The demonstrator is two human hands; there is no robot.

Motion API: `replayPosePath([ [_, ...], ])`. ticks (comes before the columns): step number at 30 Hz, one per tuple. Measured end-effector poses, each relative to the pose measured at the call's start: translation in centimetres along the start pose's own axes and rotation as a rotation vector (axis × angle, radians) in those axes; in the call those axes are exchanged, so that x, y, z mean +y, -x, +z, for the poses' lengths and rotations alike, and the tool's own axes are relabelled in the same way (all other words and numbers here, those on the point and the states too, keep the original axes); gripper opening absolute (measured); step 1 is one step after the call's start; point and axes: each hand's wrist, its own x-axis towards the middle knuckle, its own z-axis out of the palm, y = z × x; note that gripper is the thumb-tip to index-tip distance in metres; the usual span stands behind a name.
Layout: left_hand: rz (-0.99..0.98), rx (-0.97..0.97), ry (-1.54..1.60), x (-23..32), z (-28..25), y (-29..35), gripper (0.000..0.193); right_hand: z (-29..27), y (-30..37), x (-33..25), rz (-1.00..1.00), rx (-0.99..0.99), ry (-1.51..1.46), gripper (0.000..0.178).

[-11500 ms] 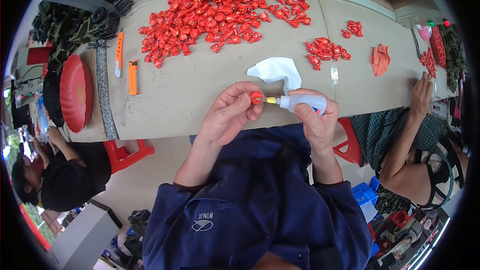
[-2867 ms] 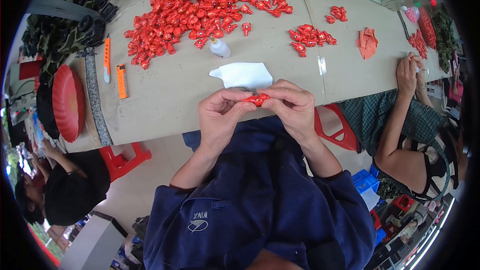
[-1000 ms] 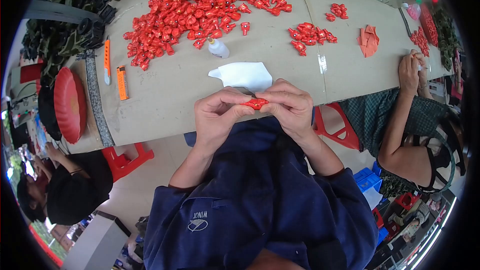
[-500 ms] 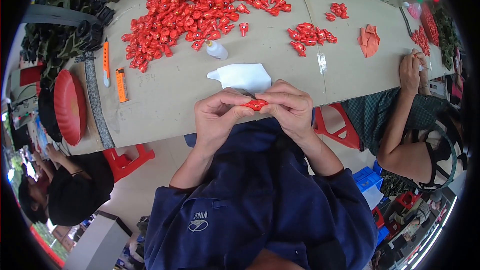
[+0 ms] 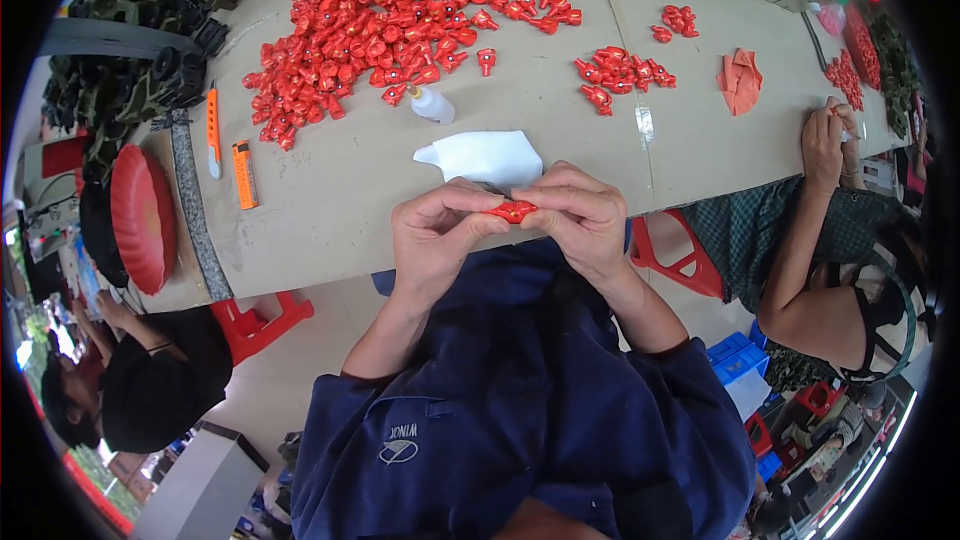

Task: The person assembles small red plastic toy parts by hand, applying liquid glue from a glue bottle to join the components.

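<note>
My left hand [image 5: 435, 240] and my right hand [image 5: 582, 217] pinch one small red plastic part [image 5: 512, 210] between their fingertips, held at the near edge of the table [image 5: 330, 230]. Just beyond the hands lies a white sheet of paper [image 5: 485, 156]. A small white glue bottle [image 5: 432, 105] lies on its side farther back. A large heap of the same red parts [image 5: 400, 20] covers the far middle of the table, and a smaller pile of red parts [image 5: 612, 72] sits to the right.
An orange knife [image 5: 212, 125] and an orange cutter [image 5: 244, 173] lie at the left beside a red round dish [image 5: 142, 218]. Dark green toy pieces [image 5: 140, 60] are stacked far left. A seated person's hand [image 5: 822, 130] works at the right; another person [image 5: 130, 390] sits lower left.
Earlier my right hand held the glue bottle to the red part; now the bottle lies on the table and both hands press the part. Over the last second little has moved.
</note>
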Motion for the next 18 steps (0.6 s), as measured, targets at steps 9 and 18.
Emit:
replayPosePath([
  [9, -0.023, 0.007, 0.017, -0.16, -0.03, -0.14, 0.013, -0.04, -0.10, 0.30, 0.000, 0.006, -0.024, 0.023],
  [18, -0.030, 0.013, -0.007, -0.06, -0.12, -0.40, 0.013, -0.39, -0.47, 0.25, 0.018, -0.028, 0.019, 0.023],
])
